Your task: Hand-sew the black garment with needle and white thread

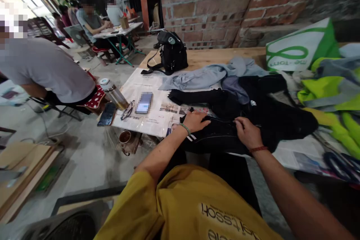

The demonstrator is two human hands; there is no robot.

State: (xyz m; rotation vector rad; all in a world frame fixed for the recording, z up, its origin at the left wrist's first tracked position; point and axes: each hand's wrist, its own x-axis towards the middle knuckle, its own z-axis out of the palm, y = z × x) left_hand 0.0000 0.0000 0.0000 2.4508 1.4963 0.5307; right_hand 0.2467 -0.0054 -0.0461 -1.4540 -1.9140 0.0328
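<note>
A black zip jacket (pixel 213 142) lies spread along the near edge of the table, with a thin pale line running across it. On its left part rests my left hand (pixel 195 121), palm down with fingers stretched out. My right hand (pixel 248 132) is closed in a pinch on the jacket's edge near its middle. What exactly sits between those fingertips is too small to tell. Behind the jacket lies a crumpled light-blue garment (pixel 197 77).
Newspaper (pixel 153 125) covers the table. Around it are a black bag (pixel 173 54), a thermos (pixel 114 93), glasses (pixel 128 110), phones (pixel 107 114), blue-handled scissors (pixel 339 165), neon-yellow clothing (pixel 323 92) and a green-white bag (pixel 303 47). A seated person (pixel 53 67) is at left; others sit farther back.
</note>
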